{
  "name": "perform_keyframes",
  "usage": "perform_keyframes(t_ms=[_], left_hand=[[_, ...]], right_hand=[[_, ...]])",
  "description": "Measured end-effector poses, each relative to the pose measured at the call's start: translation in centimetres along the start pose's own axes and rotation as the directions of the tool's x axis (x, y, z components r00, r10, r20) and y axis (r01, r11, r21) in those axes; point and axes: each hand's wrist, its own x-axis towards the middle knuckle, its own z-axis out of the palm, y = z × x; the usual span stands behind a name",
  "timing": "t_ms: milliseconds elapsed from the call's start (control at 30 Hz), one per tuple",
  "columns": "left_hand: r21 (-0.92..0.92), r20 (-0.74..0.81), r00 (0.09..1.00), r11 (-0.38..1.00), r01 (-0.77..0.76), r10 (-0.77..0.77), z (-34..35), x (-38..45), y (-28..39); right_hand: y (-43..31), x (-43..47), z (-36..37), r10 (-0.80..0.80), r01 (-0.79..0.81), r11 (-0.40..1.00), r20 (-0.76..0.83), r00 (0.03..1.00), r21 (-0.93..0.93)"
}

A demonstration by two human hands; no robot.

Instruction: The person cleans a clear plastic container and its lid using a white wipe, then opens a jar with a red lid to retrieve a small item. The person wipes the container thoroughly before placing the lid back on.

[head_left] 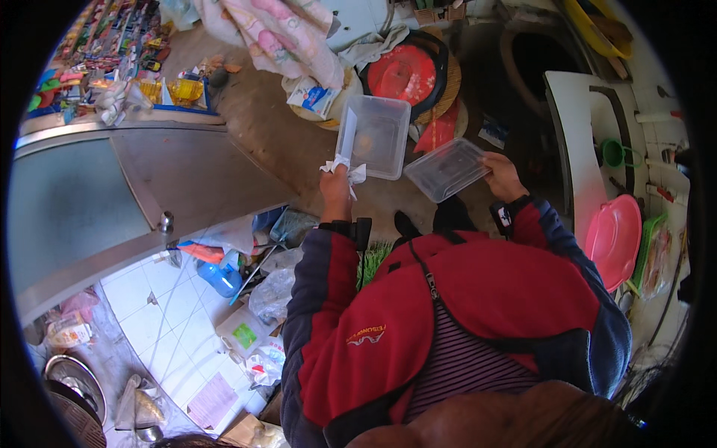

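Observation:
My left hand (335,187) grips the near left corner of a clear plastic container (381,137), with a crumpled white tissue (356,173) bunched between the fingers. The container is tilted, and its inside faces the camera. To its right, my right hand (503,175) holds a flat clear plastic lid (446,169) by its right end. Lid and container are apart, close to each other. Beyond them are a round red lid or basin (401,75) in a black rim and a white and blue packet (313,99) on a pale round container.
A brown cabinet with a glass panel (73,190) extends at the left. On the right stand a white board (577,134), a pink basin (614,241) and a green cup (613,152). Plastic bags and a blue water jug (219,277) lie lower left. A patterned cloth (280,39) hangs ahead.

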Motion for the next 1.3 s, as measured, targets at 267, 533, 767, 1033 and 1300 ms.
perform_keyframes(t_ms=[267, 533, 767, 1033, 1300], left_hand=[[-0.088, -0.029, 0.989, 0.986, 0.143, -0.146, 3.7, 5.3, -3.5], [-0.046, -0.205, 0.944, 0.966, 0.256, -0.260, -4.8, -3.5, -6.6], [-0.178, -0.539, 0.738, 0.911, 0.371, -0.406, -10.3, -15.8, -10.6], [-0.563, -0.646, 0.459, 0.787, 0.253, -0.610, -11.4, -26.6, -14.9], [-0.733, -0.625, 0.340, 0.678, 0.054, -0.702, -16.2, -30.8, -22.0]], right_hand=[[-6.1, 14.3, -0.6, -0.121, 0.121, 0.993, -0.010, 0.993, -0.008], [-7.2, 31.2, 4.3, -0.418, 0.656, 0.189, 0.544, 0.727, -0.731], [-7.9, 48.3, 6.3, 0.205, 0.771, -0.547, 0.841, 0.500, -0.325], [-7.4, 48.5, 11.4, 0.017, 0.210, -0.844, 0.367, 0.930, -0.494], [0.5, 38.2, 23.4, 0.502, 0.579, -0.815, 0.515, 0.694, 0.014]])
